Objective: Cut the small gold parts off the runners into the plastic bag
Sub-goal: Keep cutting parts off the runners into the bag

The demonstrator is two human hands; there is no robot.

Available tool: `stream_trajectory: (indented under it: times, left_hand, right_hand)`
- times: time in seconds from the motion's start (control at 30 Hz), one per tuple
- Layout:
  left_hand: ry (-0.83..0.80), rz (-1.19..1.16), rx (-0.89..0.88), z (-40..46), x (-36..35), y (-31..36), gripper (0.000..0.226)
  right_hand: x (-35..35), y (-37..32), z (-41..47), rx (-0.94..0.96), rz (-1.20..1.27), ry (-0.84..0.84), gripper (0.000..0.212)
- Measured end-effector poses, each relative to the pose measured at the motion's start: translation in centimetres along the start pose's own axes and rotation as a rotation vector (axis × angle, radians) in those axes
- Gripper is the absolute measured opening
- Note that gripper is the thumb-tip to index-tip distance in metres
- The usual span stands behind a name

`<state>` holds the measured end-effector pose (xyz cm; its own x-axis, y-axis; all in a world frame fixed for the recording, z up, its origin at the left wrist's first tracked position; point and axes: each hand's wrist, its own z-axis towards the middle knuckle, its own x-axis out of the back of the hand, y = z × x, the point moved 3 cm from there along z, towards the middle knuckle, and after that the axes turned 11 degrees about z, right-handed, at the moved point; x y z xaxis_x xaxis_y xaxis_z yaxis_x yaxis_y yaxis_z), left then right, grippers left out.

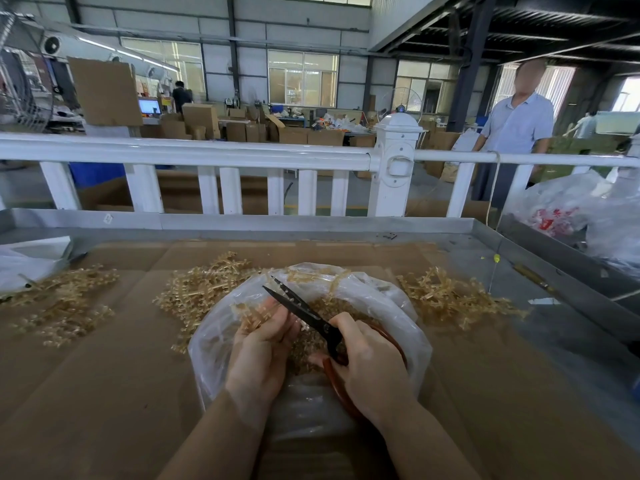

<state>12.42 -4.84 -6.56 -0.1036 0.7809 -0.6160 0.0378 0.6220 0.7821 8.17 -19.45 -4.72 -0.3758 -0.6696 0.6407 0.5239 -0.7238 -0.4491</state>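
Your clear plastic bag (398, 327) holds loose small gold parts (308, 344). Above it, your left hand (258, 351) pinches a gold runner (249, 317); your right hand (369, 362) grips black-bladed, red-handled scissors (304, 311), blades apart.

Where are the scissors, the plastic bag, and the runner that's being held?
scissors (304, 311), head view, on the black blades near the pivot.
plastic bag (412, 336), head view, on its right rim.
runner (251, 315), head view, gold piece above the left fingers.
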Motion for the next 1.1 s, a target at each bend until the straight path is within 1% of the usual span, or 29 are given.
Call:
stream_trajectory:
  times: [0.13,0.23,0.47,0.63,0.73,0.8,0.87,0.97,1.03,1.1]
  left_hand:
    - [-0.022,0.003,-0.019,-0.2,-0.3,0.1,0.026]
    - [-0.058,0.021,-0.032,-0.3,-0.4,0.2,0.026]
    - [-0.144,0.102,-0.06,-0.6,-0.8,0.3,0.023]
    - [-0.141,0.103,-0.033,-0.6,-0.7,0.2,0.019]
    - [-0.138,0.1,-0.022,-0.7,-0.7,0.1,0.013]
    - [-0.134,0.092,-0.01,-0.9,-0.8,0.2,0.011]
    - [-0.112,0.082,0.01,-0.9,-0.8,0.1,0.011]
    - [-0.088,0.079,0.019,-0.9,-0.8,0.1,0.011]
    - [-0.091,0.071,0.018,-1.0,-0.9,0.1,0.012]
    - [-0.109,0.044,0.016,-1.0,-1.0,0.2,0.016]
  right_hand:
    - [0.2,-0.1,0.0,-0.002,0.008,0.008,0.034]
    - [0.3,-0.2,0.0,0.0,0.004,0.005,0.033]
    - [0.5,-0.1,0.2,-0.009,0.041,-0.022,0.037]
    - [0.4,-0.2,0.3,-0.013,0.066,-0.073,0.041]
    - [0.4,-0.2,0.2,-0.016,0.078,-0.075,0.041]
    - [0.4,-0.2,0.2,-0.022,0.083,-0.078,0.044]
    - [0.4,-0.2,0.2,-0.032,0.089,-0.085,0.046]
    - [0.4,-0.2,0.2,-0.034,0.084,-0.085,0.042]
    - [0.4,-0.2,0.2,-0.04,0.073,-0.086,0.041]
    - [0.3,-0.3,0.2,-0.04,0.049,-0.086,0.043]
